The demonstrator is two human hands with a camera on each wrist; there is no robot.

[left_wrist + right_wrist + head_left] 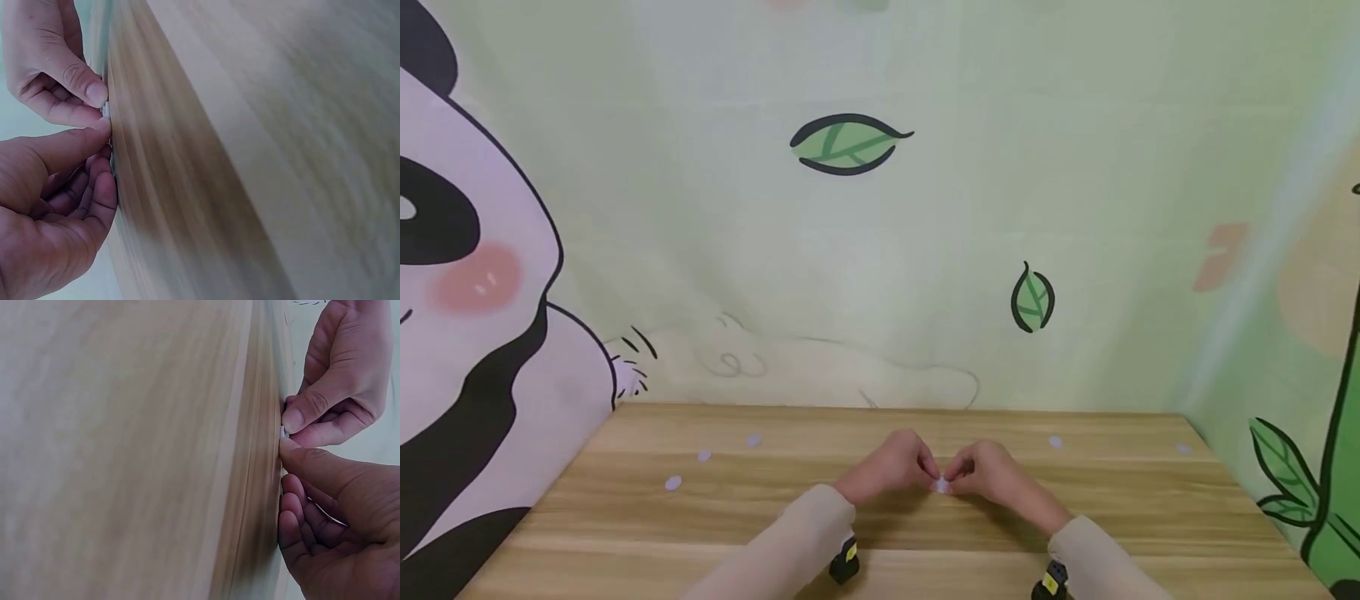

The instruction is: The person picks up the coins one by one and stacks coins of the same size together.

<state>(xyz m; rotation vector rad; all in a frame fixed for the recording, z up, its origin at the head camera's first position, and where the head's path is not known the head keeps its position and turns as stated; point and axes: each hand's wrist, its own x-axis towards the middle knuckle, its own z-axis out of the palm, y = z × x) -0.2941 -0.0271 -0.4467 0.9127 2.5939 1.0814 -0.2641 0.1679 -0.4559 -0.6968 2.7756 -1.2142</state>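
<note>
Head view, as I monitor the rig from a distance: a person's left hand (887, 465) and right hand (990, 472) meet low over a wooden tabletop (925, 575), a small whitish piece (942, 485) between their fingertips. I read both hands as grasping that one piece, each in a thumb-and-finger pinch, the other fingers curled inward. It lies directly between them, just right of the left fingertips and just left of the right ones, so neither hand is nearer; that even split, I judge, is what the coming move turns on. Fingers cover too much for me to tell its long axis: both wrist views give me only a sliver, close by the wood, and I cannot tell whether it touches. Well apart, to the left of the left hand, lie three pale discs (673, 482); two more discs (1056, 442) lie beyond the right hand, farther from the person. Behind both hands stands a leaf-printed backdrop (1112, 183).
</note>
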